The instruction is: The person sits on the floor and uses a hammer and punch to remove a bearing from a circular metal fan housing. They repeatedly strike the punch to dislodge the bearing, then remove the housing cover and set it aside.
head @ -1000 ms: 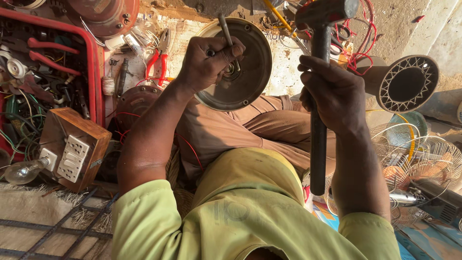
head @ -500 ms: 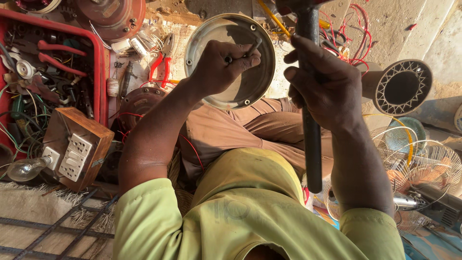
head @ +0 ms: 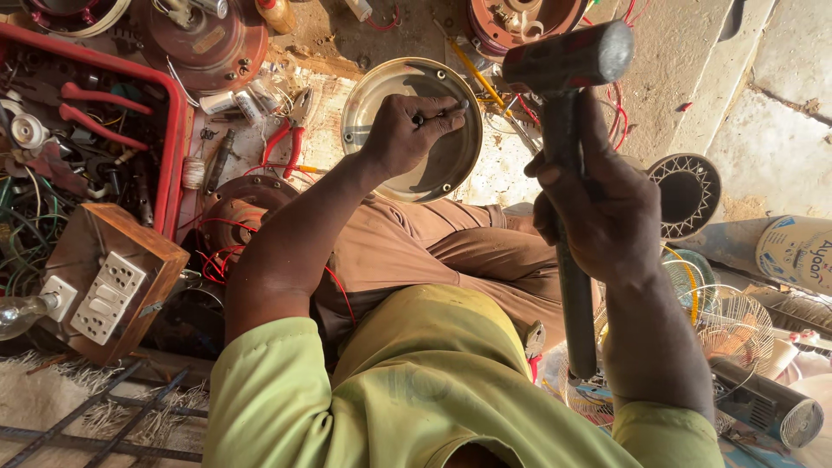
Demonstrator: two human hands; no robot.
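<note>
The left hand [head: 407,130] pinched a small metal pin [head: 455,107] against a round metal cover [head: 364,108] resting above the knees on the floor. The right hand [head: 598,204] gripped an upright hammer [head: 568,61], fingers wrapped around its handle.

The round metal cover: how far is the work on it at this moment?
Done: the round metal cover lies dish-up on the floor. In hand: the left hand holds a small metal rod in it; the right hand holds the hammer raised above. Left: the blow has not landed.

The hammer [head: 568,62] now sits raised higher above the round metal cover [head: 412,130], while the left hand [head: 407,130] lies lower inside that cover.
</note>
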